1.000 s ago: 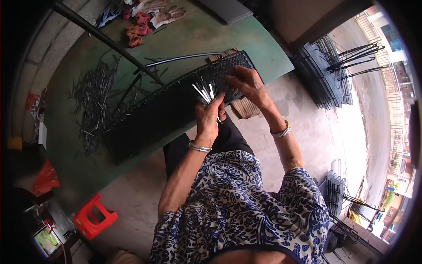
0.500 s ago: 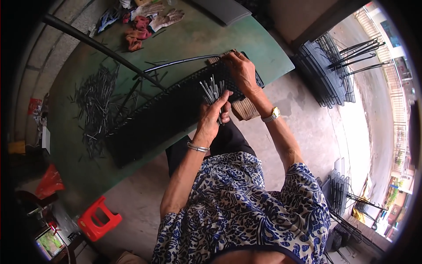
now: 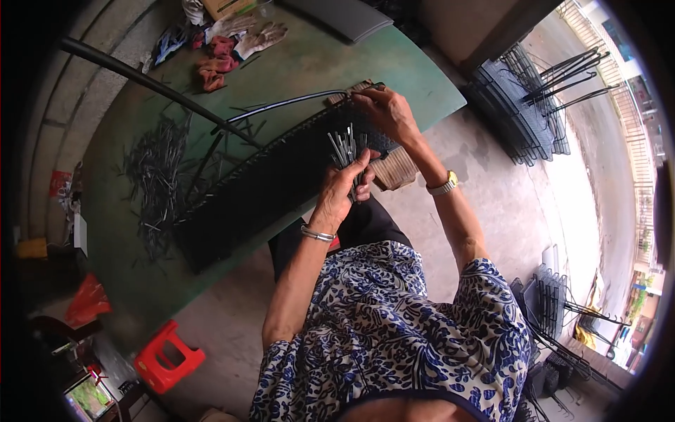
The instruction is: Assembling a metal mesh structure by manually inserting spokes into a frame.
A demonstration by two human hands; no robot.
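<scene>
My left hand (image 3: 336, 193) is closed around a bundle of thin dark strips (image 3: 343, 146), whose shiny ends fan out above the thumb. It hovers over the right part of a long black mesh rack (image 3: 260, 186) that lies slantwise along the near table edge. At the rack's far right end, the fingers of my right hand (image 3: 394, 116) are pinched together by the rim. What they grip, if anything, is hidden. A curved black rod (image 3: 281, 104) runs along the rack's far side. Left of the rack lies a loose heap of similar strips (image 3: 158, 179).
Beneath the rack's right end sits ribbed cardboard (image 3: 399, 169) on the green table (image 3: 295, 63). Work gloves (image 3: 260, 39) and grey sheets (image 3: 341, 15) lie at the back. A black pole (image 3: 155, 84) crosses the left side. A red stool (image 3: 169, 357) and stacked mesh racks (image 3: 517, 105) stand on the floor.
My right hand has shifted slightly right and down along the rack's end, still pinched. My left hand keeps its bundle in nearly the same place. The whole view has tilted a little.
</scene>
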